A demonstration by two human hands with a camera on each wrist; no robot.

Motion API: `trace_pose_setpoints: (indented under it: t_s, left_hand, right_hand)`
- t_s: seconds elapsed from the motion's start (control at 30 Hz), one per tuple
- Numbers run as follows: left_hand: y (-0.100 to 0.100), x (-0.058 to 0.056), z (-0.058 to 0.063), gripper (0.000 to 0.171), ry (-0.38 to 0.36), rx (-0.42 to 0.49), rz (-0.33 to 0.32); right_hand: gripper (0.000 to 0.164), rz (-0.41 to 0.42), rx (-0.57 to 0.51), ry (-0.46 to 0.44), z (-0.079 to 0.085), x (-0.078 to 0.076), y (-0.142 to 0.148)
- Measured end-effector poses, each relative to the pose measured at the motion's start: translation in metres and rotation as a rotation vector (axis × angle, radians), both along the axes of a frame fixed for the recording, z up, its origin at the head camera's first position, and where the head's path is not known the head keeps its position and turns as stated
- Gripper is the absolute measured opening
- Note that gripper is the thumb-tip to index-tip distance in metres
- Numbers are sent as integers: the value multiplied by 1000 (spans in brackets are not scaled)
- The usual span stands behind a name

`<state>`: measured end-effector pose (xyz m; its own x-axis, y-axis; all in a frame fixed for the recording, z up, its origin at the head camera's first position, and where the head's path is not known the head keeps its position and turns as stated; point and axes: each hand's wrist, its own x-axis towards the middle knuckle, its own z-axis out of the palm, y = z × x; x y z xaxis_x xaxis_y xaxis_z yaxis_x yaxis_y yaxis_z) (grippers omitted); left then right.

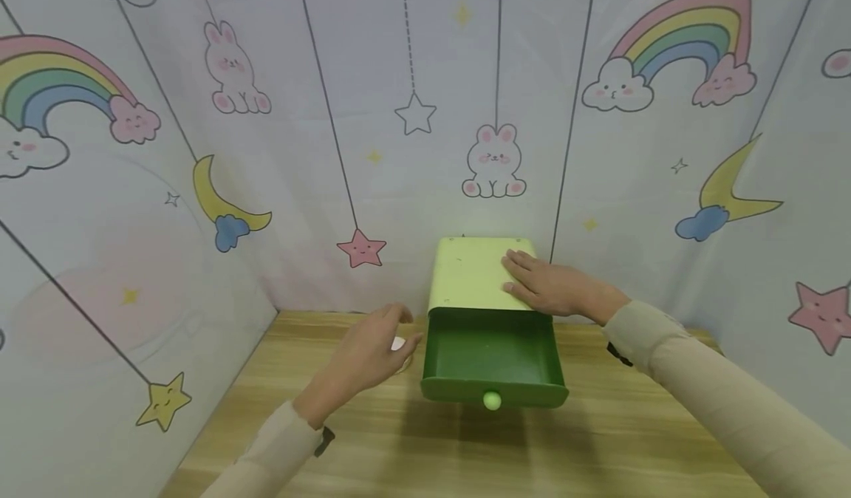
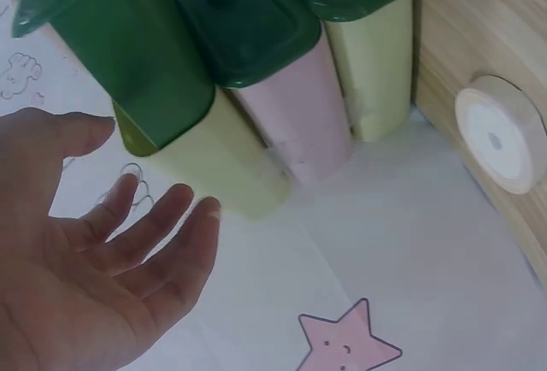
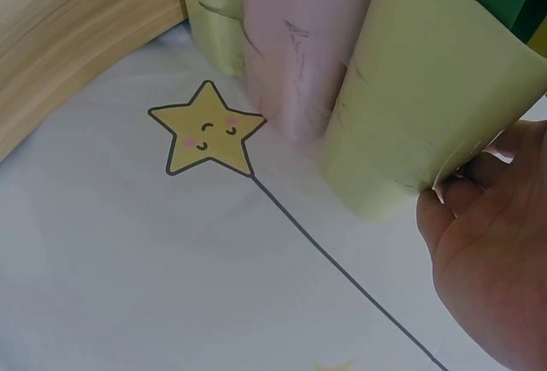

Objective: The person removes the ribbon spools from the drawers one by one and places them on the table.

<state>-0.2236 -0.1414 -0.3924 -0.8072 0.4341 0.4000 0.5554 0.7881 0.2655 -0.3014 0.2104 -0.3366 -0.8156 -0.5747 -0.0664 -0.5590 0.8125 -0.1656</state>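
Note:
A small drawer cabinet (image 1: 472, 273) with a pale yellow-green top stands against the back wall. Its dark green top drawer (image 1: 495, 346), with a light green knob (image 1: 492, 400), is pulled out and nothing shows inside it. My right hand (image 1: 558, 287) rests on the cabinet's top near its right edge, fingers stretched out. To the left of the drawer hangs my left hand (image 1: 366, 354), fingers loosely bent and holding nothing. In the left wrist view, a pink middle tier (image 2: 299, 119) sits below the top one, its green drawer (image 2: 248, 25) closed.
A round white roll (image 2: 496, 136) lies on the wood-grain table (image 1: 319, 439), partly behind the left hand in the head view. Pale curtain walls (image 1: 412, 180) printed with rainbows, rabbits and stars enclose the back and both sides.

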Motion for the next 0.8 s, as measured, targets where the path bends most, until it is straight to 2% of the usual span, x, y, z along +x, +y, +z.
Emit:
trace_pose_setpoints:
  t_s: [0.17, 0.37, 0.6, 0.8]
  left_hand:
    - [5, 12, 7, 29, 71, 32, -38]
    - [14, 28, 18, 21, 203, 67, -118]
    - [30, 53, 29, 20, 329, 38, -191]
    - [39, 69, 31, 25, 449, -1, -218]
  right_hand:
    - [75, -3, 2, -3, 0, 0, 0]
    - [75, -5, 4, -10, 0, 0, 0]
    - [76, -5, 9, 1, -1, 1, 0]
    - [76, -8, 9, 9, -1, 2, 0]
